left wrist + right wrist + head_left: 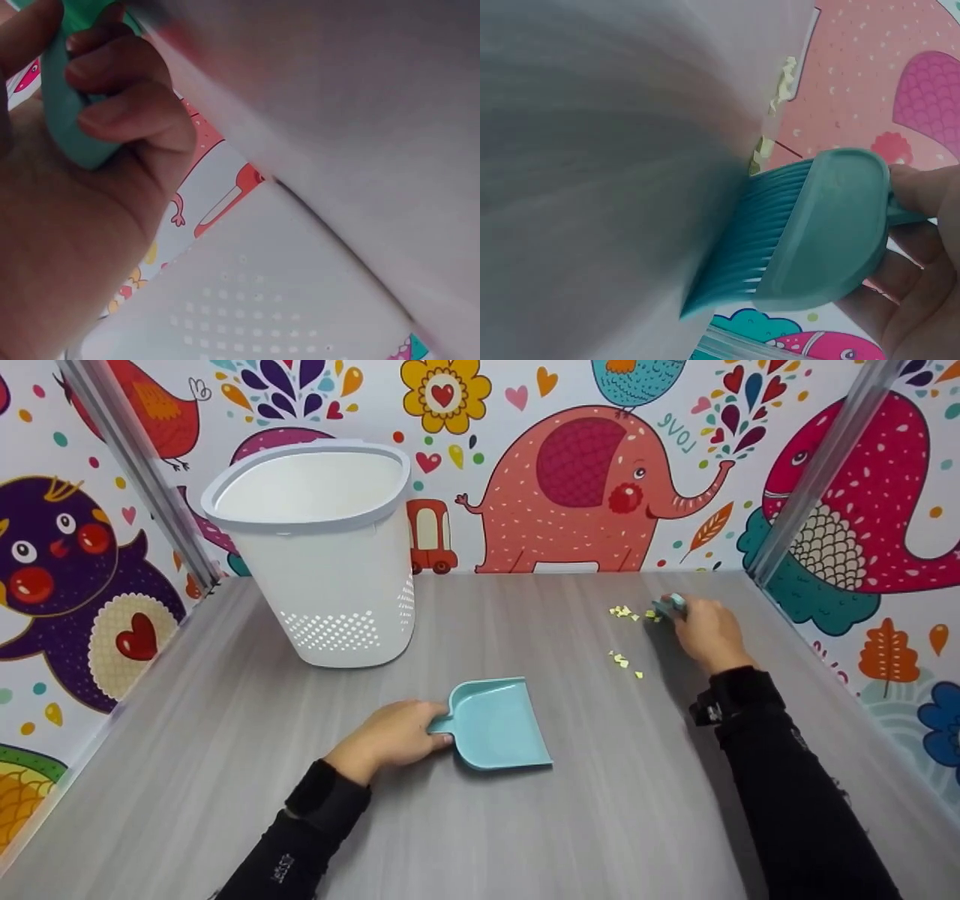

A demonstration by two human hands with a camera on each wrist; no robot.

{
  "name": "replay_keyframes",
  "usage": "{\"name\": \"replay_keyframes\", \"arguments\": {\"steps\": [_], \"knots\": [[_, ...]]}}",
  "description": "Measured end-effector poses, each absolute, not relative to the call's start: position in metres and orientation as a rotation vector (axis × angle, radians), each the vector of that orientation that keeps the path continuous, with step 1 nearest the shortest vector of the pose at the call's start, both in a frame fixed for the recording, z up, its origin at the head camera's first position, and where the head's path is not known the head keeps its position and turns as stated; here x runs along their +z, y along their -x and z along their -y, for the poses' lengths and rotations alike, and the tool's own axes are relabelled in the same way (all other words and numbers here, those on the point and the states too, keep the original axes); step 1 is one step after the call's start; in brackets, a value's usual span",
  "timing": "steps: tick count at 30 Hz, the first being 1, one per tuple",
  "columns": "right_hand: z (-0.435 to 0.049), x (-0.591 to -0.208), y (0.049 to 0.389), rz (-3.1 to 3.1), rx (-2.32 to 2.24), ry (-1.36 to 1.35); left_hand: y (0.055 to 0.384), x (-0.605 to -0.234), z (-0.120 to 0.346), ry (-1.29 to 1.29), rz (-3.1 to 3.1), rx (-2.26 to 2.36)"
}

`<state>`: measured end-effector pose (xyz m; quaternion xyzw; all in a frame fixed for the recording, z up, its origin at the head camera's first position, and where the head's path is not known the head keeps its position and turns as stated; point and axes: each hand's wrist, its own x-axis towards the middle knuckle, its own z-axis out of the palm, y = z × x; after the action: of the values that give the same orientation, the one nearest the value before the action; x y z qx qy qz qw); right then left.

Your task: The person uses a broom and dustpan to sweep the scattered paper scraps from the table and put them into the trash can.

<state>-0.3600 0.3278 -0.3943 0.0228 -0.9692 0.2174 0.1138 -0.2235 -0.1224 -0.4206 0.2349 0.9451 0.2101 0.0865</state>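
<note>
A: Caption info, pls. Who's holding what?

B: A person works at a grey tabletop [480, 825]. At 3 o'clock, the R hand [709, 634] pinches a teal hand brush [829, 232] by its handle, thumb vs. fingers, bristles beside yellow scraps [624, 613], prob. paper. Near 6 o'clock, the L hand [397, 731] has its fingers curled round the handle of a matching dustpan [499, 726], mouth facing 3.

A: Pan vs. scraps?

B: Well apart; from the pan, both clusters lie approx. 2 o'clock. A white perforated wastebasket [337, 577] stands at 10.

A: Best technique?

B: IMO: draw the farther cluster toward 6 o'clock into the nearer, set the pan lip flat just below, then use short, low strokes. Go easy; flicked bristles could scatter such light bits. Can't tell if the lip's flush w/ the tabletop.

A: Brands, text?

B: "LOVE" lettering [677, 433], betw. 1 and 2 o'clock on the wall mural [570, 495], mirror-reversed. White lettering [282, 868] on the black L sleeve [292, 832], 7 o'clock: illegible. No readable label on brush, pan or wastebasket.
</note>
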Motion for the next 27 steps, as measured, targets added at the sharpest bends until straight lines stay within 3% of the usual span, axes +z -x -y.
{"name": "replay_keyframes", "arguments": {"steps": [9,27], "knots": [[-0.327,-0.386,0.361,2.939,0.735,-0.158,0.224,-0.422,0.123,-0.693,-2.822,0.626],[-0.305,-0.35,0.332,3.118,0.769,-0.432,0.224,-0.422,0.123,-0.66,-2.803,0.624]]}}
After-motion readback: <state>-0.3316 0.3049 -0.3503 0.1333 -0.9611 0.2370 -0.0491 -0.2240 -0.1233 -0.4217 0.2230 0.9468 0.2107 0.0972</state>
